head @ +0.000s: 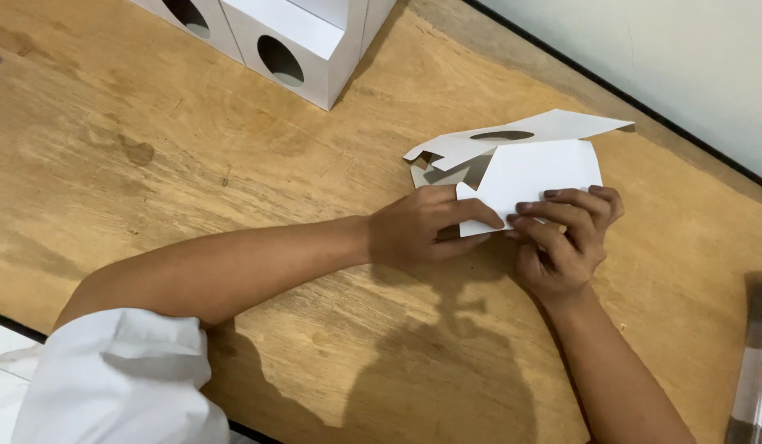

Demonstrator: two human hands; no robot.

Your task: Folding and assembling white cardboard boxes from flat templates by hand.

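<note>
Left fingers: the left hand [418, 234] is curled closed on the near lower edge of a flat white die-cut cardboard box blank [533, 177], index finger stretched along the fold, thumb tucked beneath.
Right fingers: the right hand [562, 242] has its fingertips [554, 197] bent over and pressing down on the same panel, pinching its lower corner just beside the left index tip.
Cardboard blank: it lies on the worn wooden tabletop [151, 140] right of centre, partly folded; a rear flap with an oval cut-out [502, 136] lifts up behind the flat front panel, and smaller tabs show at its left end.
Step in hand: by my reading, a crease is being set along the near edge of the panel, both hands meeting at one corner.
Next move calls for: likely firm, even pressure along the fold while the other flaps are kept from springing open.
Hand pose: both forearms reach in from the near edge, the left lying low across the table from a white sleeve [118, 378], the right angled up from the lower right, wrist bent.
Around: finished white cardboard boxes with round holes [286, 49] stand well apart at the far left; a striped cloth [755, 362] lies at the right edge.
</note>
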